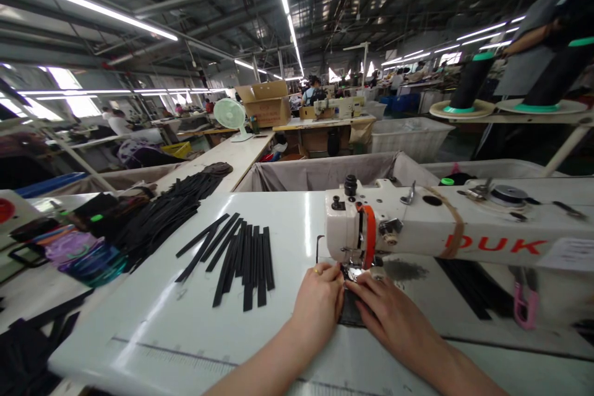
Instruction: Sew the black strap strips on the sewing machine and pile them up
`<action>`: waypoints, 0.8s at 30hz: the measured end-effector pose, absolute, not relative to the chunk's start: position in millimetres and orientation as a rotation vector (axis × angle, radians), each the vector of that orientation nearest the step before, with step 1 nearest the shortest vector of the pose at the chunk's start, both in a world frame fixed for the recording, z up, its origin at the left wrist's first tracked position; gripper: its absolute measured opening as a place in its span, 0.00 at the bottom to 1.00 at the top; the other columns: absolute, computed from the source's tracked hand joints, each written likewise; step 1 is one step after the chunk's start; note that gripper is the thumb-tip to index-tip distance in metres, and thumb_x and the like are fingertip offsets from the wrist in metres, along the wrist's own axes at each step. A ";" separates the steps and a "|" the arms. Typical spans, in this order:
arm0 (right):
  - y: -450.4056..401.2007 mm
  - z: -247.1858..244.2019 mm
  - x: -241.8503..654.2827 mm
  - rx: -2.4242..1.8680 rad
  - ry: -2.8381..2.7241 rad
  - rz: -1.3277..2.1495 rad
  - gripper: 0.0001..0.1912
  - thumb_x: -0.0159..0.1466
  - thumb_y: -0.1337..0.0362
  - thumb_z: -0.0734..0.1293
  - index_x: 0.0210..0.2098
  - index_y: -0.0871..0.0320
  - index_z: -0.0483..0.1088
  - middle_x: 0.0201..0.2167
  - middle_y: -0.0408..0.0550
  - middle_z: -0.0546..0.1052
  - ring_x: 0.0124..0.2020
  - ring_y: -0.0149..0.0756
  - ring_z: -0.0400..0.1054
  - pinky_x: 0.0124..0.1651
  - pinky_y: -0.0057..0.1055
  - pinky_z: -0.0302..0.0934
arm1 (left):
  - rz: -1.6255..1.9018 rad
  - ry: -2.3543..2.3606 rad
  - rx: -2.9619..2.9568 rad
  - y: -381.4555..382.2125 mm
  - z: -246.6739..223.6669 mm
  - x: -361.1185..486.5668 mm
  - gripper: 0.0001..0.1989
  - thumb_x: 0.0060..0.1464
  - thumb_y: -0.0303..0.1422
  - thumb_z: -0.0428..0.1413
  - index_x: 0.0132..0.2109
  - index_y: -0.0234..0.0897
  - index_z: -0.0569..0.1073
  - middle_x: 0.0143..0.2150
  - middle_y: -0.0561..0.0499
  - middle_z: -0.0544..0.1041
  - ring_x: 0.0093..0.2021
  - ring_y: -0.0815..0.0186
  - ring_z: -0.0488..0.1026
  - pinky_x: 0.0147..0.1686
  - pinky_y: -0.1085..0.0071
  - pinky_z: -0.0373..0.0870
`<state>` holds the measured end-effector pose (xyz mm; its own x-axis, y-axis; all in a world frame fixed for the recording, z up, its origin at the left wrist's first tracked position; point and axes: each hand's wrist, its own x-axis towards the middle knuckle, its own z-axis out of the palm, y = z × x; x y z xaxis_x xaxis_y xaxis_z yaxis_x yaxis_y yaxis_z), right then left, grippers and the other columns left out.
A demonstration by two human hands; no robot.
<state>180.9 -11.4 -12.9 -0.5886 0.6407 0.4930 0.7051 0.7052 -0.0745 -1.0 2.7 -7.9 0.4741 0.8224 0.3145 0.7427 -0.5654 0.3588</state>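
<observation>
1. Your left grip (pixel 318 303) sits on the dark fabric piece (pixel 351 310), just in front of the needle of the white sewing machine (pixel 408 223), with its fingers curved down over the cloth. A gold-coloured ring (pixel 317 271) shows on one finger. You cannot tell from this view whether this grip pinches the cloth or only presses on it.
2. Your right grip (pixel 394 315) is released, its fingers spread flat on the same piece, close beside the left grip and reaching toward the presser foot (pixel 353 272).
3. The dark fabric piece lies on the white surface (pixel 139 328), between your two grips, with its far end at the presser foot.
4. Left of your grips, black strips (pixel 241 260) lie roughly side by side, well clear of your hands. Farther left, a heap of black strips (pixel 171 210) spreads along the surface.
5. To the right, a pink-handled tool (pixel 526 300) hangs beside the machine. Two black thread cones (pixel 471 80) stand on a raised shelf beyond it.
6. Past the surface stands a fabric-lined bin (pixel 325 170). In the upper right, a co-worker's arm (pixel 529 40) shows, apart from your own.
</observation>
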 end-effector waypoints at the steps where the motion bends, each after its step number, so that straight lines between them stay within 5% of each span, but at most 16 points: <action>1: -11.4 -13.1 181.0 -1.036 -2.417 -0.164 0.15 0.66 0.70 0.59 0.52 0.59 0.67 0.42 0.53 0.75 0.40 0.43 0.70 0.42 0.42 0.67 | 0.679 1.369 2.554 2.8 -9.5 -0.8 0.11 0.60 0.26 0.49 0.43 0.34 0.76 0.50 0.43 0.76 0.48 0.55 0.70 0.49 0.57 0.70; 24: -14.4 -13.9 179.4 -1.102 -2.414 -0.090 0.17 0.62 0.73 0.63 0.51 0.60 0.68 0.43 0.54 0.74 0.44 0.46 0.68 0.48 0.45 0.66 | 0.550 1.360 2.627 11.2 -0.9 1.1 0.11 0.61 0.27 0.48 0.39 0.36 0.76 0.42 0.46 0.78 0.46 0.59 0.70 0.48 0.62 0.67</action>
